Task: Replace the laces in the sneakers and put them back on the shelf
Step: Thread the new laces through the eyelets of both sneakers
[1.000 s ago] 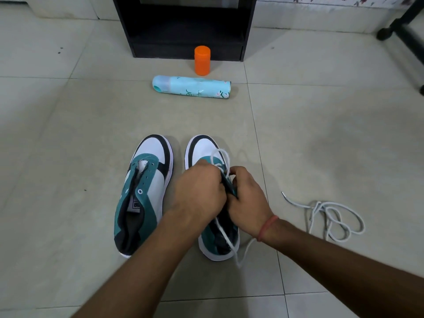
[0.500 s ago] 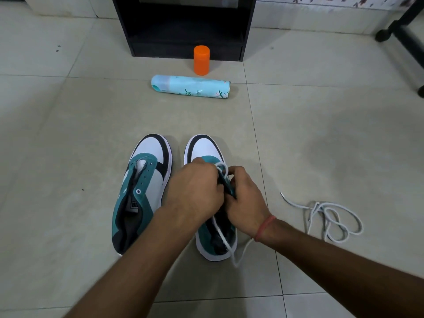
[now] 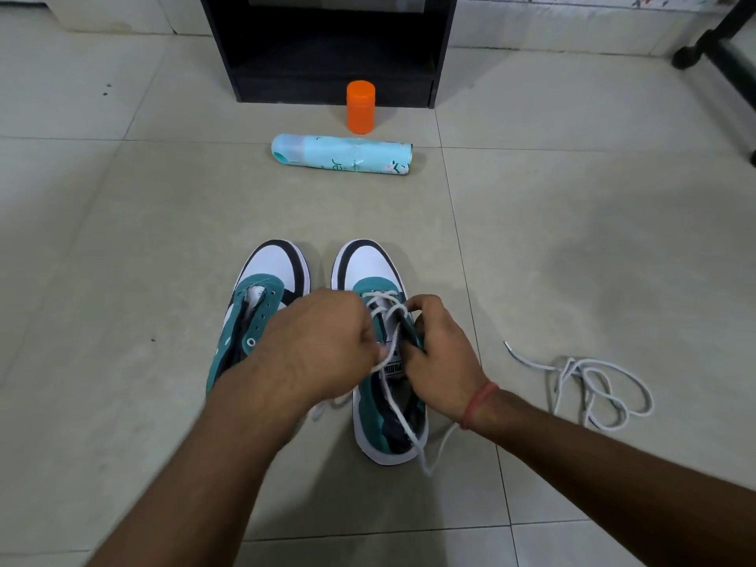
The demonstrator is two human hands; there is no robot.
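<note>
Two teal, white and black sneakers stand side by side on the tiled floor, toes pointing away. The left sneaker (image 3: 262,313) has no lace in its eyelets. Across the front eyelets of the right sneaker (image 3: 368,268) runs a white lace (image 3: 384,304), its ends trailing over the heel. My left hand (image 3: 323,345) pinches a strand of that lace over the tongue. My right hand (image 3: 442,354) grips the shoe's right eyelet flap and the lace beside it. A second white lace (image 3: 593,382) lies loosely coiled on the floor to the right.
A light blue spray can (image 3: 341,155) lies on its side ahead of the shoes, an orange cap (image 3: 361,106) upright behind it. A black shelf unit (image 3: 327,43) stands against the far wall. A black furniture leg (image 3: 720,47) is at the upper right.
The lace loop that stood above the toe has been drawn down flat across the front eyelets. My left hand has moved left and back along the strand, uncovering the tongue.
</note>
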